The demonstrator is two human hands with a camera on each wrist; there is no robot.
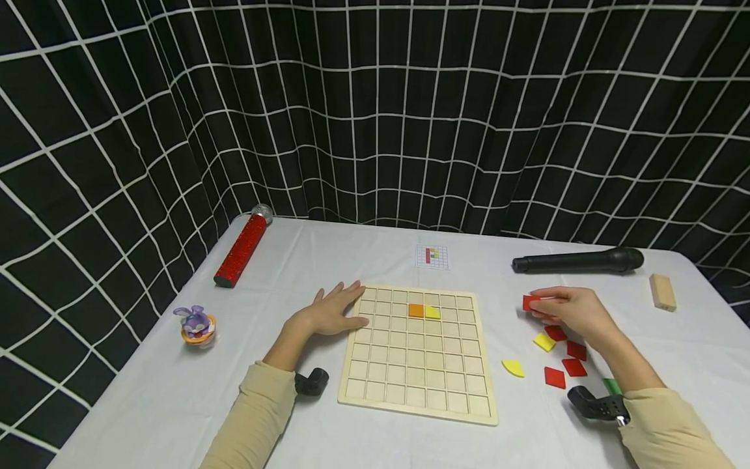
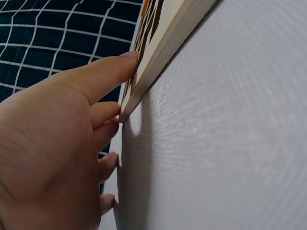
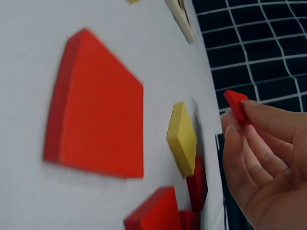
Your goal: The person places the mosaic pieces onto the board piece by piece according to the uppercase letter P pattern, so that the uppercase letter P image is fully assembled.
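My right hand pinches a red square tile between thumb and fingers, above the table right of the board. Below that hand lie several loose red tiles, a yellow square tile and a yellow quarter-round tile. The left hand spreads its fingers at the upper left edge of the wooden grid board, its thumb over the rim. An orange tile and a yellow tile sit side by side in the board's second row.
Behind the board lies a small printed pattern card. A red glittery microphone and a purple bunny figure are at left. To the right are a black microphone, a wooden block and a green piece beside the right wrist.
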